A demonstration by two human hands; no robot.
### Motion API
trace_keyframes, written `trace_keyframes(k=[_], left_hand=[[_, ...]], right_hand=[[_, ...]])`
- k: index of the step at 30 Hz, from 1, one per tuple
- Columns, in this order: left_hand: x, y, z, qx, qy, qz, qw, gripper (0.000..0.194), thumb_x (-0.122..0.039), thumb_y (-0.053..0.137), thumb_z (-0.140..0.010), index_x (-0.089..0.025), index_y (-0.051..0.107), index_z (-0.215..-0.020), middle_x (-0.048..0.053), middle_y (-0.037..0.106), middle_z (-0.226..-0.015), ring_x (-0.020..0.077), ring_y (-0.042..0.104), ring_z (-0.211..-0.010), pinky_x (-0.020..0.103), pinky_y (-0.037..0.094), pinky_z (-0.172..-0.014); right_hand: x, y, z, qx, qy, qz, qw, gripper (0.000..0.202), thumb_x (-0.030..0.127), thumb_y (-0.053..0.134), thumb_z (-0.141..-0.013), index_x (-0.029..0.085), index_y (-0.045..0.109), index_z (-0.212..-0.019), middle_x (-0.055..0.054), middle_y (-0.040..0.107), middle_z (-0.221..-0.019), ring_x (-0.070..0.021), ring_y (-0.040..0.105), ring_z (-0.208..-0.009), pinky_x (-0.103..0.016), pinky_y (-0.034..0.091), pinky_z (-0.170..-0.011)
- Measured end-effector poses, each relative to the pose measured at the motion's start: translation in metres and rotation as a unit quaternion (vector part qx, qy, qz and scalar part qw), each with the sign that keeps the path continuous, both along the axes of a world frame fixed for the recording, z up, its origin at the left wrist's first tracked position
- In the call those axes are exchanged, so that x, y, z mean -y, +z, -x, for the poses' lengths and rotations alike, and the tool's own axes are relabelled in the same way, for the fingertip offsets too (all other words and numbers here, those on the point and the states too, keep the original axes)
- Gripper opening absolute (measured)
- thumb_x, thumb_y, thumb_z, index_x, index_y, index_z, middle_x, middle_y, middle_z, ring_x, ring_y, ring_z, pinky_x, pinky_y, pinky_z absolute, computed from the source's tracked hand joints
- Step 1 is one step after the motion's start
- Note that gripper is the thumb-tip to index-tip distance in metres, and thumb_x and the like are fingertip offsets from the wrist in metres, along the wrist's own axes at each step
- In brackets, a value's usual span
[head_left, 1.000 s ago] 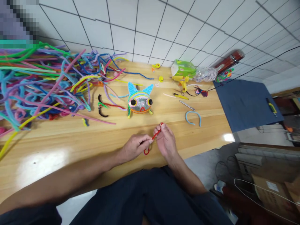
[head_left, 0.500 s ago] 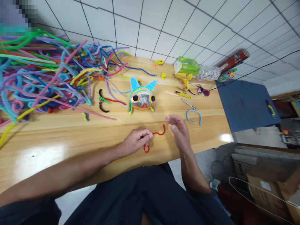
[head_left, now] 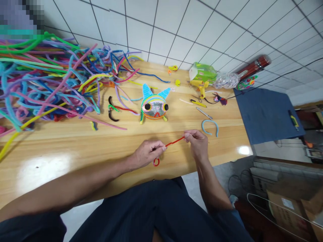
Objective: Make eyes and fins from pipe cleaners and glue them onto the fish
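A red pipe cleaner [head_left: 174, 142] stretches between my two hands above the front of the table, nearly straight with a slight kink. My left hand [head_left: 148, 153] pinches it at the left, and a red loop [head_left: 156, 162] shows just below those fingers; whether the loop joins the same piece is hidden. At the other end my right hand [head_left: 198, 141] pinches the tip between thumb and finger. Beyond the hands stands a colourful animal figure [head_left: 155, 107] with blue ears, black-and-yellow eyes and a silvery face.
A big heap of coloured pipe cleaners [head_left: 50, 84] covers the left. To the right lie a bent light-blue pipe cleaner [head_left: 209, 121], a silver pen-like tool [head_left: 204, 113], a yellow cutter [head_left: 198, 103] and a yellow glue gun [head_left: 200, 87]. A dark blue mat [head_left: 267, 114] lies beyond.
My right hand has closed on the free end of the red pipe cleaner. The curved end is now pulled out almost straight. My left hand keeps its pinch.
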State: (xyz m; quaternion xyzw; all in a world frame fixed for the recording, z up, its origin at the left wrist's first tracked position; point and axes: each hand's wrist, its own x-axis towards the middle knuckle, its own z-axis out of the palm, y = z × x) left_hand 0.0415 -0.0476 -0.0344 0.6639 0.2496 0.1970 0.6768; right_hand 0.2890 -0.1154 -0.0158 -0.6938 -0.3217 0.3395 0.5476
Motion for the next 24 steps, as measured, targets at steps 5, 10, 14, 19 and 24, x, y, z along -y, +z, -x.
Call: trace_keyframes(k=[5,10,14,19,24], left_hand=[[0.003,-0.006,-0.001,0.003,-0.028,-0.017,0.999,0.037,-0.043,0.058,-0.107,-0.017,0.068,-0.083,-0.004,0.059,-0.059,0.0072,0.047,-0.050,0.019,0.033,-0.052],[0.002,-0.003,0.000,0.004,-0.035,0.014,0.999,0.038,-0.046,0.060,-0.106,-0.017,0.067,-0.081,-0.005,0.055,-0.057,0.0067,0.046,-0.048,0.018,0.034,-0.051],[-0.002,0.001,0.001,0.010,0.017,0.085,0.996,0.043,-0.055,0.063,-0.103,-0.016,0.066,-0.085,-0.005,0.054,-0.059,0.0074,0.045,-0.051,0.018,0.036,-0.051],[-0.005,0.001,0.000,0.026,0.041,0.134,0.990,0.046,-0.059,0.067,-0.100,-0.015,0.065,-0.087,-0.004,0.055,-0.061,0.0070,0.045,-0.053,0.018,0.038,-0.051],[-0.007,0.001,-0.001,0.016,0.044,0.163,0.986,0.048,-0.063,0.069,-0.097,-0.016,0.065,-0.086,-0.006,0.054,-0.059,0.0063,0.043,-0.050,0.018,0.037,-0.050]], right_hand=[[-0.018,-0.007,0.024,-0.217,-0.090,-0.056,0.970,0.043,0.047,0.105,-0.062,0.025,0.072,-0.079,0.004,0.070,-0.077,-0.0079,0.056,-0.061,-0.021,0.044,-0.052],[-0.022,-0.013,0.029,-0.176,-0.078,-0.069,0.979,0.039,0.049,0.099,-0.070,0.026,0.073,-0.087,0.006,0.068,-0.074,-0.0081,0.050,-0.056,-0.023,0.044,-0.054],[-0.004,-0.011,0.003,-0.020,0.016,-0.017,1.000,0.027,0.046,0.095,-0.075,0.026,0.082,-0.087,0.005,0.068,-0.066,-0.0113,0.055,-0.055,-0.028,0.046,-0.057],[0.019,0.001,-0.025,0.152,0.185,0.013,0.971,0.009,0.040,0.091,-0.082,0.033,0.088,-0.086,-0.001,0.080,-0.077,-0.0220,0.071,-0.073,-0.038,0.055,-0.072],[0.008,0.006,-0.022,0.166,0.123,-0.023,0.978,0.008,0.040,0.089,-0.085,0.033,0.086,-0.087,-0.002,0.079,-0.083,-0.0214,0.069,-0.076,-0.038,0.056,-0.075]])
